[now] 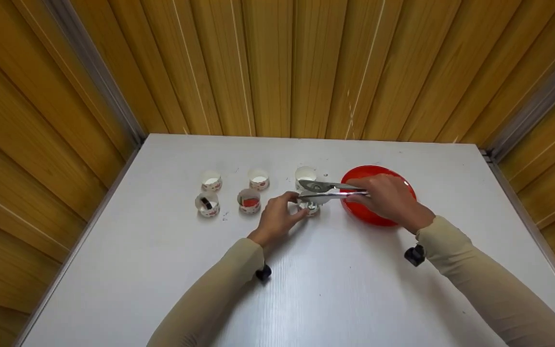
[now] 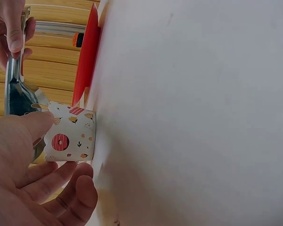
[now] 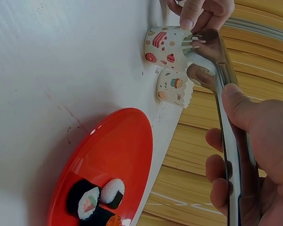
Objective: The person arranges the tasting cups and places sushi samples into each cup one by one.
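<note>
My left hand (image 1: pixel 277 219) holds a white paper baking cup (image 2: pixel 70 134) printed with sweets, its thumb near the scalloped rim and fingers on the opposite side. My right hand (image 1: pixel 386 195) grips the handles of long metal serving tongs (image 3: pixel 226 94). The tongs' head, with fork-like prongs on one side, reaches over the mouth of this cup, and one prong overlaps the rim. What lies between the tong ends is mostly hidden. Below the right hand is a red plate (image 3: pixel 132 136) bearing a toy sushi roll (image 3: pixel 87 202), a white rice ball (image 3: pixel 114 192) and an orange-topped piece (image 3: pixel 114 221).
More paper cups stand in two rows leftward: a front cup (image 1: pixel 207 207) holds a black-and-white piece, another (image 1: pixel 249 202) something red. Behind are a left cup (image 1: pixel 211 183), a middle cup (image 1: pixel 259 180) and a right cup (image 1: pixel 305 173). Wood-patterned panels (image 1: pixel 292 67) border the white table (image 1: pixel 306 289).
</note>
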Action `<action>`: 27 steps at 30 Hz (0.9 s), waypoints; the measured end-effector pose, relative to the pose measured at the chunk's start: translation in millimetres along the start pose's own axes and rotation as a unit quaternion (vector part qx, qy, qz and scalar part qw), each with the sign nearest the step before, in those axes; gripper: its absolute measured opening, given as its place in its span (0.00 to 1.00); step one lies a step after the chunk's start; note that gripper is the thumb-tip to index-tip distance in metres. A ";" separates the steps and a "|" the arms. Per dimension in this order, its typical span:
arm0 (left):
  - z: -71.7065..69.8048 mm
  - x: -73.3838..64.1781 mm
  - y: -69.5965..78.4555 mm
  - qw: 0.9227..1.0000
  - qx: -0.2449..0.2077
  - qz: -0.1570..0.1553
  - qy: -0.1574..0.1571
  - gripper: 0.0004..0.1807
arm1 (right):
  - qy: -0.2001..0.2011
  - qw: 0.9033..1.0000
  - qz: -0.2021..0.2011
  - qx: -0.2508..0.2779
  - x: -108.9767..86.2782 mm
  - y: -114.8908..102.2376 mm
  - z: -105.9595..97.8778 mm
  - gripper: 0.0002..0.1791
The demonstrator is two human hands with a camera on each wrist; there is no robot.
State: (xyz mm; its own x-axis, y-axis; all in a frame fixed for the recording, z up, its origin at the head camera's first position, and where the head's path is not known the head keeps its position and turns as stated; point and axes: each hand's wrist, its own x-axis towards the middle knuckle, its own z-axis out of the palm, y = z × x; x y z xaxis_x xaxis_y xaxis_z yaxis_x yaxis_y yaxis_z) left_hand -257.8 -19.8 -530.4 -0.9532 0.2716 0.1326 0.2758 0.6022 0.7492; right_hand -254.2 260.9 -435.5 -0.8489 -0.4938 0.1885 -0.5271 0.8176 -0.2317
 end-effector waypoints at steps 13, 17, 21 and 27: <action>-3.4 -0.5 3.3 1.000 0.018 -0.015 -0.016 0.32 | 0.003 1.000 0.012 -0.011 -12.3 10.1 -10.2 0.22; -6.5 -0.8 2.1 1.000 0.019 -0.007 -0.008 0.32 | -0.001 1.000 0.022 -0.009 -16.2 15.1 -10.7 0.25; -10.4 -1.3 1.1 1.000 0.019 -0.003 0.006 0.30 | -0.005 0.999 0.033 -0.001 -19.9 20.4 -11.3 0.24; -17.0 -2.2 -0.5 0.999 0.024 0.013 0.030 0.27 | -0.004 0.999 0.044 0.003 -26.6 27.4 -13.6 0.24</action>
State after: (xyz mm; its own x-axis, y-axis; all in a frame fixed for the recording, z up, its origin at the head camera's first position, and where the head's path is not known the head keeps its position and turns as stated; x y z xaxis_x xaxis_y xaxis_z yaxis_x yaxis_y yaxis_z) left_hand -258.0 -33.5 -520.0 -0.9513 0.2418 0.1914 0.3040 0.6314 0.7134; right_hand -245.5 300.4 -434.0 -0.8927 -0.4215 0.1597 -0.4497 0.8568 -0.2525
